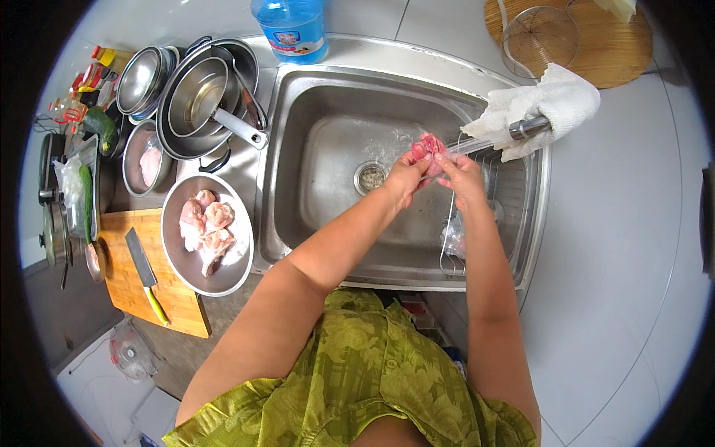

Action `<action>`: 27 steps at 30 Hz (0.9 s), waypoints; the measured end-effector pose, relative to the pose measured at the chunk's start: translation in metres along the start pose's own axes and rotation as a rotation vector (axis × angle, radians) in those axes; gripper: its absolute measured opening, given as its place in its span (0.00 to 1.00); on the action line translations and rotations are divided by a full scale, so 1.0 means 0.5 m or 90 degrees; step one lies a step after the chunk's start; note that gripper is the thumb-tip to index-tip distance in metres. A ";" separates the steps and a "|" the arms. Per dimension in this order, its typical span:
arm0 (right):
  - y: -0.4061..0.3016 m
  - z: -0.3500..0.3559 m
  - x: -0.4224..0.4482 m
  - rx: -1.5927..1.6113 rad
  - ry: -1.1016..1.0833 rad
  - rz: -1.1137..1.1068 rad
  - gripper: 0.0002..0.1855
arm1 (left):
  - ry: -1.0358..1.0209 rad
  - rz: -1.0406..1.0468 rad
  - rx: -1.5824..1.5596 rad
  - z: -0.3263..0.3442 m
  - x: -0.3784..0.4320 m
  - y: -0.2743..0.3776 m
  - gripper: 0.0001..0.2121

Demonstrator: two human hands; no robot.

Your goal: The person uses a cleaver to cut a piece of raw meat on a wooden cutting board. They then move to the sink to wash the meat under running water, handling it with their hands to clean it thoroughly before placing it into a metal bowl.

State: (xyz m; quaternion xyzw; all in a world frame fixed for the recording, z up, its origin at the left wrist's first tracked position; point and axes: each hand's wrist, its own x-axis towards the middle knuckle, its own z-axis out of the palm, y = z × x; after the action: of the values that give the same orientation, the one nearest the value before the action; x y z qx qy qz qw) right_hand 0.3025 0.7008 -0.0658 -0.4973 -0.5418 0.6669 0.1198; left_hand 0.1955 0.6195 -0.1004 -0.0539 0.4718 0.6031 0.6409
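Note:
Over the stainless steel sink [329, 145], a piece of raw meat [429, 146] is gripped between both of my hands. My left hand [406, 180] pinches it from the left, thumb on top. From the right, my right hand [461, 177] holds its other side with thumb and fingers. Water streams onto it from the faucet [528, 128], which has a white cloth [564, 103] wrapped around it. Below and left of the meat lies the drain strainer [371, 177]. A steel bowl [241, 262] left of the sink contains several raw chicken pieces [205, 223].
A cleaver [141, 258] lies on the wooden cutting board [184, 313]. Behind the bowl stand a saucepan [192, 112] within larger pans and a bowl with pale meat [129, 167]. A wire rack [451, 246] with a plastic bag [455, 234] sits in the sink's right side. A blue jug [296, 33] stands behind.

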 end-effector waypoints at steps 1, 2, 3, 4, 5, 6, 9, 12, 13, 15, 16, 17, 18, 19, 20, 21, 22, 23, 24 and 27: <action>0.006 -0.003 0.003 0.022 0.008 -0.002 0.13 | -0.007 -0.008 0.005 -0.003 0.003 -0.005 0.05; 0.011 -0.006 0.005 0.044 0.016 -0.005 0.13 | -0.013 -0.017 0.010 -0.009 0.008 -0.012 0.06; 0.018 -0.011 0.007 0.060 0.015 -0.003 0.12 | -0.019 -0.026 0.015 -0.012 0.007 -0.013 0.06; 0.023 -0.017 0.009 0.077 0.014 -0.002 0.10 | -0.032 -0.028 0.012 -0.014 0.006 -0.014 0.06; 0.027 -0.023 0.010 0.093 0.012 -0.001 0.09 | -0.045 -0.030 0.008 -0.015 0.003 -0.014 0.06; 0.028 -0.025 0.009 0.082 0.010 -0.005 0.09 | -0.057 -0.032 0.005 -0.015 -0.001 -0.012 0.07; 0.031 -0.030 0.009 0.035 -0.002 -0.020 0.08 | -0.078 -0.070 -0.002 -0.019 -0.007 -0.006 0.08; 0.033 -0.032 0.009 -0.016 -0.020 -0.040 0.08 | -0.064 -0.072 0.058 -0.023 0.001 -0.014 0.09; 0.030 -0.030 0.004 -0.018 -0.025 -0.049 0.08 | -0.049 -0.033 0.058 -0.020 0.003 -0.016 0.09; 0.030 -0.030 -0.002 0.001 -0.032 -0.055 0.08 | -0.020 0.044 0.058 -0.012 0.004 -0.017 0.09; 0.031 -0.030 -0.003 0.023 -0.032 -0.052 0.09 | -0.034 0.034 0.058 -0.011 0.004 -0.014 0.09; 0.032 -0.030 -0.003 0.045 -0.033 -0.049 0.09 | -0.048 0.024 0.058 -0.011 0.002 -0.009 0.09; 0.033 -0.032 -0.002 0.077 -0.042 -0.042 0.09 | -0.063 0.013 0.058 -0.011 0.002 -0.004 0.09; 0.035 -0.036 0.000 0.109 -0.051 -0.036 0.09 | -0.068 -0.001 0.032 -0.013 0.005 -0.003 0.09; 0.035 -0.039 0.001 0.140 -0.060 -0.029 0.09 | -0.072 -0.015 0.007 -0.015 0.009 -0.003 0.09; 0.035 -0.043 0.002 0.179 -0.071 -0.029 0.09 | -0.076 -0.030 -0.018 -0.013 0.006 0.001 0.09; 0.035 -0.046 0.003 0.217 -0.083 -0.029 0.09 | -0.085 -0.038 -0.045 -0.011 0.002 0.004 0.09; 0.035 -0.049 0.005 0.256 -0.095 -0.029 0.09 | -0.093 -0.046 -0.073 -0.007 -0.003 0.008 0.09; 0.036 -0.053 0.006 0.275 -0.109 -0.022 0.09 | -0.101 -0.054 -0.101 -0.003 -0.009 0.011 0.09; 0.044 -0.060 0.012 0.323 -0.131 -0.001 0.09 | -0.138 -0.021 -0.152 -0.003 -0.003 0.001 0.10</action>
State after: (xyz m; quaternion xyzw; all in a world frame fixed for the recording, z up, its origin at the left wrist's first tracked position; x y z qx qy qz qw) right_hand 0.3319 0.7146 -0.0850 -0.3809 -0.3668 0.8283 0.1855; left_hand 0.1947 0.6178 -0.0999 -0.0720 0.3243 0.6466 0.6867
